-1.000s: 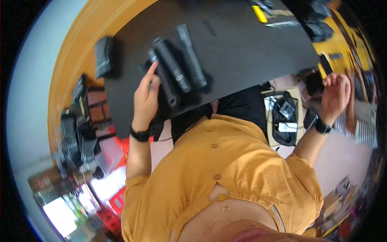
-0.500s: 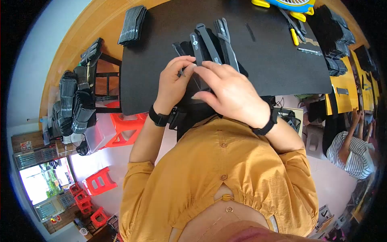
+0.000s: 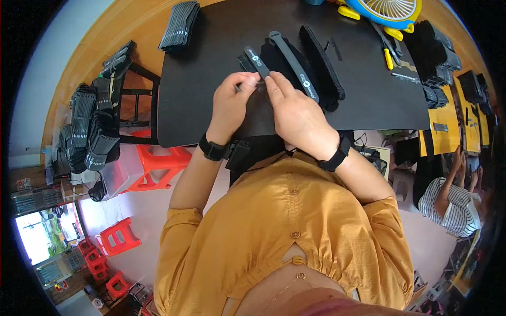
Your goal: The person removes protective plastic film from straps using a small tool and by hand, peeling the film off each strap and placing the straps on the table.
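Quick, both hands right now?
Left hand: fingers curled; can't tell whether it holds anything.
Right hand: fingertips at the near end of the shorter printed strap; grip unclear.

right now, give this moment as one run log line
left hand: at near end of short printed strap | right hand: fingers against same end | fan: on black table

Seeing the right hand (image 3: 305, 117) down on the short strap (image 3: 256, 61) next to the left hand (image 3: 229, 108) now, versus way off to the side a second ago. Also seeing the long strap (image 3: 290, 61) whole, plus more fan (image 3: 389, 8) than half a second back.
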Motion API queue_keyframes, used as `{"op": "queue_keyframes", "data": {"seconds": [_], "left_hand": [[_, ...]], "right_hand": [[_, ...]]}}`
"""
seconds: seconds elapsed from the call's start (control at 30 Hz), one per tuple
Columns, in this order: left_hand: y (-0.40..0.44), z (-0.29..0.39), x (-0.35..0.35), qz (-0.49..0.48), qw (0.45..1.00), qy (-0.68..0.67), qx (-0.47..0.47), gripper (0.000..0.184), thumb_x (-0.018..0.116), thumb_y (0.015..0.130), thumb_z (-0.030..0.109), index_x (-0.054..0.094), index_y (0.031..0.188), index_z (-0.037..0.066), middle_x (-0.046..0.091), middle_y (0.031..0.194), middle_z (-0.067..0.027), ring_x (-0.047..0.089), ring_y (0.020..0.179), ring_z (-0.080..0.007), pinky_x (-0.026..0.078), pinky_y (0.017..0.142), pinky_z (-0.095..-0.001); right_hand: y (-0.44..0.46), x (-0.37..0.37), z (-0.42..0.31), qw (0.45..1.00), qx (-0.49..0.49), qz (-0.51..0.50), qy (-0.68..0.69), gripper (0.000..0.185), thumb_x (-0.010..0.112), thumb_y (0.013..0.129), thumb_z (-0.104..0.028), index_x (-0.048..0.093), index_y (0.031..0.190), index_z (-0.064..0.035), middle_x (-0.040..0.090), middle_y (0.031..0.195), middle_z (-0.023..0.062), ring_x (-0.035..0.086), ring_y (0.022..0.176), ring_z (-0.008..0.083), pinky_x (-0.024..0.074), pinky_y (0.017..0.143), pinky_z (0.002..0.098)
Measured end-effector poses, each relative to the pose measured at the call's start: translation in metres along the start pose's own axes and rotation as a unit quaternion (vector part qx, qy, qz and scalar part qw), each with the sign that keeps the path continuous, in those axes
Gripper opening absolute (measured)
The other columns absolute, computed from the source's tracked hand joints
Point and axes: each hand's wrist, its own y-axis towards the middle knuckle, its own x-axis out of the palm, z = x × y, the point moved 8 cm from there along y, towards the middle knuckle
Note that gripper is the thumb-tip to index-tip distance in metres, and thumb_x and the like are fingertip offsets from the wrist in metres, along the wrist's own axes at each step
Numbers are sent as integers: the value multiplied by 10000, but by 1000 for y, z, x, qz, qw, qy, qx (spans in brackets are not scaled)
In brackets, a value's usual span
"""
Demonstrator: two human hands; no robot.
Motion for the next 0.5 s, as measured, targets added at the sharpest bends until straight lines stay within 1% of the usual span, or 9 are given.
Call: {"op": "queue_keyframes", "data": {"seconds": [0.07, 0.1, 0.2, 0.23, 0.27, 0.3, 0.33, 0.37, 0.5], "left_hand": [[1, -16, -14, 63, 964, -231, -114, 161, 577, 989, 139, 610, 1004, -18, 668, 1115, -141, 635, 1025, -195, 516, 934, -317], [4, -15, -22, 80, 961, -228, -134, 183, 505, 1030, 149, 559, 981, -20, 631, 1169, -166, 613, 1080, -220, 521, 971, -353], [6, -26, -42, 71, 966, -208, -137, 193, 498, 1035, 162, 563, 995, -16, 633, 1143, -159, 610, 1084, -223, 520, 974, -353], [5, -28, -48, 73, 969, -190, -143, 208, 548, 1009, 179, 604, 956, -14, 642, 1119, -131, 612, 1064, -207, 501, 954, -330], [3, -27, -56, 73, 969, -190, -142, 208, 548, 1009, 179, 604, 956, -14, 642, 1119, -131, 612, 1064, -207, 501, 954, -330], [4, -9, -66, 53, 996, 47, -45, 218, 592, 975, 195, 629, 925, -14, 647, 1102, -133, 619, 1031, -233, 498, 925, -337], [2, 8, -65, 30, 957, 282, 56, 230, 637, 940, 211, 655, 894, -13, 653, 1084, -136, 626, 998, -258, 495, 897, -344], [-1, 8, -67, 39, 944, 316, 84, 247, 654, 910, 234, 676, 844, -2, 650, 1074, -127, 621, 990, -292, 478, 873, -356], [-8, 6, -64, 16, 928, 355, 116, 237, 646, 919, 236, 682, 891, 4, 652, 1059, -123, 622, 977, -288, 483, 861, -354]], "right_hand": [[-3, 5, 12, 999, 41, -21, -14, 525, 539, 829, -28, 454, 1333, 94, 501, 1346, 287, 685, 863, 349, 571, 751, 399], [-3, 1, 15, 998, 55, -21, -3, 529, 513, 842, -20, 434, 1350, 100, 489, 1354, 301, 689, 859, 359, 573, 760, 418], [-6, 2, 21, 998, 48, -27, -14, 552, 505, 838, -12, 413, 1369, 105, 475, 1365, 317, 688, 864, 372, 574, 752, 420], [-6, 3, 20, 998, 44, -35, -14, 575, 508, 834, -10, 395, 1385, 108, 468, 1372, 327, 688, 866, 372, 575, 754, 418], [-6, 1, 20, 998, 44, -34, -15, 575, 508, 834, -10, 395, 1385, 108, 468, 1372, 327, 688, 866, 372, 575, 754, 418], [-6, 3, 22, 996, 62, -56, -9, 563, 492, 851, -11, 395, 1397, 85, 462, 1394, 305, 674, 921, 389, 558, 809, 423], [-7, 6, 24, 994, 81, -77, -3, 552, 477, 868, -11, 395, 1409, 61, 456, 1416, 284, 659, 977, 405, 540, 864, 428], [-7, 6, 24, 994, 81, -76, -3, 552, 477, 868, -11, 395, 1409, 61, 456, 1416, 284, 659, 977, 405, 540, 864, 428], [-7, 5, 25, 993, 74, -90, -12, 536, 486, 881, -28, 414, 1409, 30, 469, 1411, 273, 666, 956, 400, 542, 858, 433]]}}
